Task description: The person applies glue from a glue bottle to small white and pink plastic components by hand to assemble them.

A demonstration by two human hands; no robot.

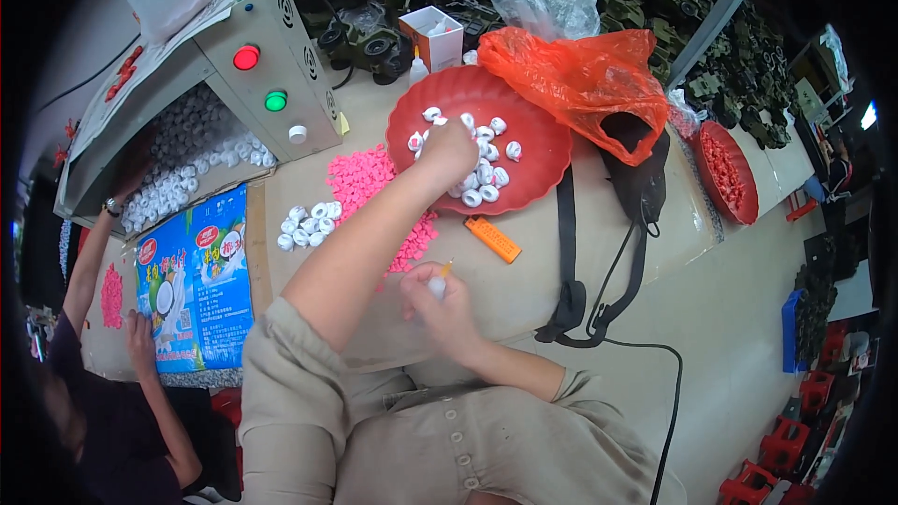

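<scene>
My left hand (451, 148) reaches into a red scalloped bowl (538, 182), fingers closed; their tips and whatever they pinch are mostly hidden. Around it in the bowl lie several small white round parts (486, 173), a few showing pink. Close to my body, my right hand (438, 304) is closed on a small needle-tipped squeeze bottle (437, 287), its tip pointing up. Beneath my left forearm spreads a heap of small pink pieces (360, 178). Beside the pink heap sits a cluster of white round parts (304, 226). An orange lighter (493, 239) lies below the bowl.
A grey machine (210, 51) full of white parts stands left, where a co-worker's hand (140, 341) rests by a blue printed cardboard sheet (196, 281). An orange plastic bag (580, 75) overlaps the bowl. A black strap (567, 252) hangs over the table edge.
</scene>
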